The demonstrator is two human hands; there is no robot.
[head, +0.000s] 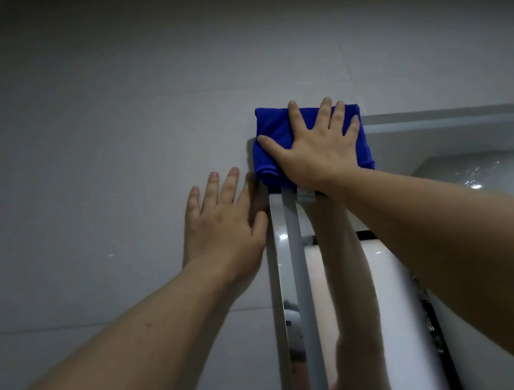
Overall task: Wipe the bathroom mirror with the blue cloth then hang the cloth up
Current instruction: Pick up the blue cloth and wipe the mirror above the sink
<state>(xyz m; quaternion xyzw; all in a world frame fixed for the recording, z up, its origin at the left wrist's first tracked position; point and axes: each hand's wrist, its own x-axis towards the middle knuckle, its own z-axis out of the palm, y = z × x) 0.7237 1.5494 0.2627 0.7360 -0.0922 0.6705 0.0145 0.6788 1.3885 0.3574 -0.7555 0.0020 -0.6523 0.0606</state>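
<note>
The folded blue cloth point(272, 133) lies flat against the top left corner of the bathroom mirror point(400, 272), overlapping the wall above it. My right hand point(315, 146) presses on the cloth with its palm flat and fingers spread. My left hand point(222, 221) rests flat on the grey wall tile just left of the mirror's metal frame point(275, 277), fingers apart, holding nothing. The glass reflects my right forearm below the cloth.
Glossy grey wall tiles point(87, 156) fill the left and top of the view. The mirror's top edge point(458, 114) runs off to the right. A dark vertical strip point(432, 318) shows in the reflection at lower right.
</note>
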